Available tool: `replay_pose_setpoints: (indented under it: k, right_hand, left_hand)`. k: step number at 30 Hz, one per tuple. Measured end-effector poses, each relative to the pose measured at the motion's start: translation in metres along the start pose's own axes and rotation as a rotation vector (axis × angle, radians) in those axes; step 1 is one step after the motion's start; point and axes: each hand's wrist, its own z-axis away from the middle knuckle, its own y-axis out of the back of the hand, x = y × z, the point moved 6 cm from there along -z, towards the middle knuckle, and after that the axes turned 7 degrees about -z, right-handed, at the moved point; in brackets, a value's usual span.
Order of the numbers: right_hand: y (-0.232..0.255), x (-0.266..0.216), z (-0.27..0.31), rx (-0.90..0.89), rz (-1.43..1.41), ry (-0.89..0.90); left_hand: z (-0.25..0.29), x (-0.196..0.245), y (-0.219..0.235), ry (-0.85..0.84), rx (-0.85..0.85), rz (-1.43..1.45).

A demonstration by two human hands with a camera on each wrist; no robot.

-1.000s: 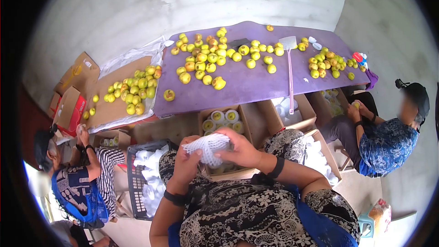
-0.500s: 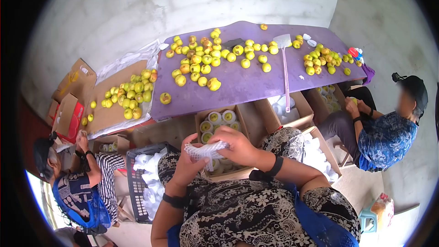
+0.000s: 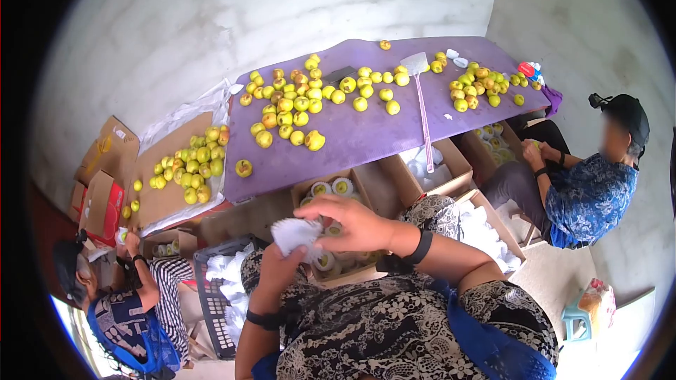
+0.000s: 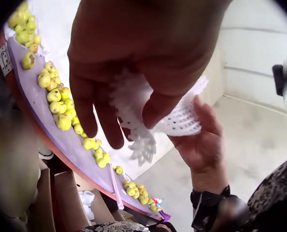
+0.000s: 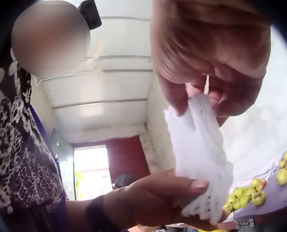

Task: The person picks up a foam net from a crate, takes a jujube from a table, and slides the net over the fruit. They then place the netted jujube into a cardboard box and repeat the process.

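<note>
Between the two hands is a white foam net sleeve [image 3: 294,234], with its toothed edge toward the head camera. My left hand [image 3: 278,267] holds it from below, thumb on its near side. From the right, my right hand [image 3: 352,224] pinches its edge. The left wrist view shows the mesh sleeve [image 4: 182,118] spread between the left hand [image 4: 143,53] and the right hand [image 4: 203,145]. In the right wrist view the net [image 5: 201,159] hangs flattened from the right hand's fingertips, with the left thumb across its lower part. No apple is visible in it.
Yellow-green apples [image 3: 285,105] lie on a purple table [image 3: 352,137] ahead. Under its front edge stand cardboard boxes [image 3: 451,186], one holding wrapped apples [image 3: 343,186]. A black crate [image 3: 211,302] with white nets is at the left. Two people sit at either side.
The net, earlier stretched and folded between both hands, now shows a flared, toothed face. The right hand has moved slightly left, and the table appears shifted left in the head view.
</note>
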Motion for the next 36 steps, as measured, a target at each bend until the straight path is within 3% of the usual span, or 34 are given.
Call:
replay_pose_setpoints:
  k: [2, 3, 4, 6, 7, 8, 9, 10, 12, 13, 14, 15, 17, 18, 19, 20, 22, 23, 27, 29, 30, 32, 33, 34, 35, 36]
  right_hand:
    - [0.000, 0.010, 0.004, -0.029, -0.155, 0.051]
    - [-0.010, 0.027, 0.006, -0.162, -0.065, -0.049]
    - [-0.018, 0.033, 0.009, -0.130, -0.058, 0.035]
    - [-0.036, 0.039, 0.006, -0.167, -0.317, -0.061]
    - [-0.032, 0.032, 0.005, -0.160, -0.315, -0.061]
    - [-0.036, 0.035, 0.007, -0.215, -0.421, -0.281]
    - [-0.042, 0.036, 0.012, -0.271, -0.529, -0.502]
    - [-0.045, 0.038, 0.013, -0.266, -0.535, -0.504]
    - [-0.046, 0.028, 0.007, -0.196, -0.511, -0.234]
    - [-0.049, 0.029, 0.006, -0.194, -0.510, -0.235]
    - [-0.048, 0.023, 0.004, -0.168, -0.497, -0.116]
    - [-0.047, 0.017, 0.002, -0.142, -0.482, 0.002]
    - [-0.053, 0.012, 0.001, -0.216, -0.392, 0.060]
    - [-0.059, 0.009, 0.002, -0.290, -0.303, 0.119]
    - [-0.063, 0.006, 0.004, -0.235, -0.231, 0.235]
    - [-0.064, 0.008, 0.006, -0.232, -0.230, 0.235]
    - [-0.063, 0.029, 0.006, -0.175, -0.732, -0.157]
    - [-0.061, 0.030, 0.006, -0.073, -0.908, -0.188]
    - [-0.060, 0.045, 0.009, -0.043, -0.997, -0.224]
    - [-0.060, 0.055, 0.014, -0.182, -0.903, -0.401]
    - [-0.055, 0.056, 0.013, -0.181, -0.903, -0.399]
    - [-0.026, 0.043, 0.003, -0.074, -0.712, -0.028]
    - [0.000, 0.044, 0.007, -0.110, -0.575, -0.176]
    - [0.029, 0.065, 0.005, 0.144, -0.115, -0.022]
    - [0.065, 0.082, 0.013, 0.368, 0.368, -0.047]
    - [0.100, 0.127, 0.025, 0.610, 0.621, -0.213]
  left_hand:
    - [-0.002, -0.003, 0.006, -0.019, 0.030, 0.171]
    - [-0.001, -0.002, 0.003, 0.002, -0.034, 0.126]
    - [-0.001, -0.003, -0.001, -0.008, -0.045, 0.124]
    - [0.001, -0.011, -0.022, -0.014, -0.237, 0.071]
    - [0.002, -0.015, -0.028, -0.022, -0.246, 0.052]
    - [0.001, -0.019, -0.030, -0.020, -0.253, 0.049]
    - [0.003, -0.020, -0.037, 0.034, -0.343, 0.244]
    - [0.006, -0.021, -0.042, 0.089, -0.428, 0.440]
    - [0.006, -0.026, -0.040, 0.074, -0.419, 0.597]
    - [0.005, -0.028, -0.038, 0.053, -0.405, 0.755]
    - [0.004, -0.037, -0.037, 0.052, -0.407, 0.755]
    - [0.001, -0.042, -0.036, -0.012, -0.387, 0.614]
    - [0.001, -0.051, -0.036, -0.073, -0.366, 0.473]
    - [0.001, -0.045, -0.037, -0.199, -0.295, 0.262]
    - [0.003, -0.038, -0.040, -0.322, -0.223, 0.049]
    - [0.005, -0.031, -0.043, -0.444, -0.149, -0.166]
    - [0.011, -0.017, -0.049, -0.680, 0.008, -0.596]
    - [0.010, -0.017, -0.051, -0.633, -0.024, -0.709]
    - [0.005, -0.023, -0.050, -0.556, -0.084, -0.687]
    - [0.008, -0.014, -0.052, -0.590, -0.047, -0.848]
    - [0.008, -0.011, -0.050, -0.591, -0.048, -0.850]
    - [-0.002, -0.039, -0.037, 0.025, -0.140, -0.716]
    - [0.000, -0.021, -0.032, -0.266, -0.104, -0.462]
    - [0.003, -0.016, -0.017, -0.425, 0.031, -0.562]
    - [0.002, -0.035, 0.004, -0.357, 0.086, -0.567]
    - [0.004, -0.062, 0.028, -0.289, 0.140, -0.572]
